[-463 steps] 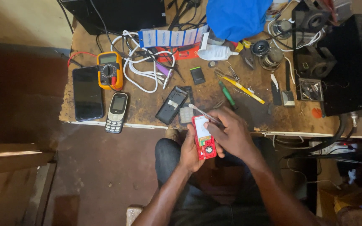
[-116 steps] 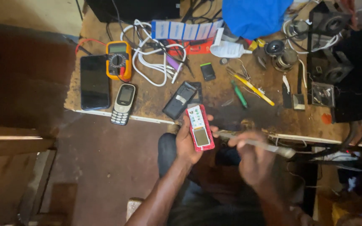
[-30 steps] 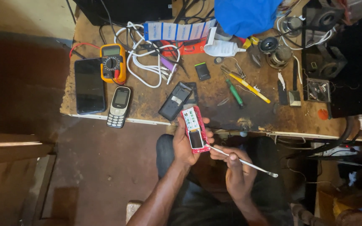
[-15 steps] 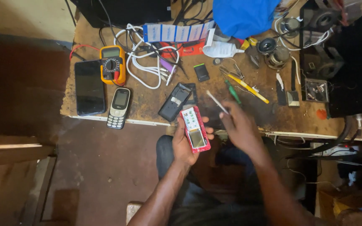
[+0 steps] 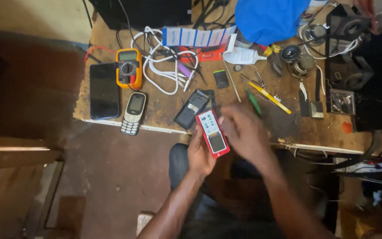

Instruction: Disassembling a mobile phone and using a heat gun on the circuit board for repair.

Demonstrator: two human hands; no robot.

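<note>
Just off the tabletop (image 5: 164,110) edge, the left hand (image 5: 200,152) has its fingers clamped on a red opened phone (image 5: 213,132). Beside it, the right hand (image 5: 244,130) is motion-blurred; its finger state is unreadable.

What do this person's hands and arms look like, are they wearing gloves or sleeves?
No gloves: both the left hand and the right hand are bare. Both forearms are bare too, with no sleeves in view. No watch, ring or bracelet shows, though the right hand is blurred.
</note>
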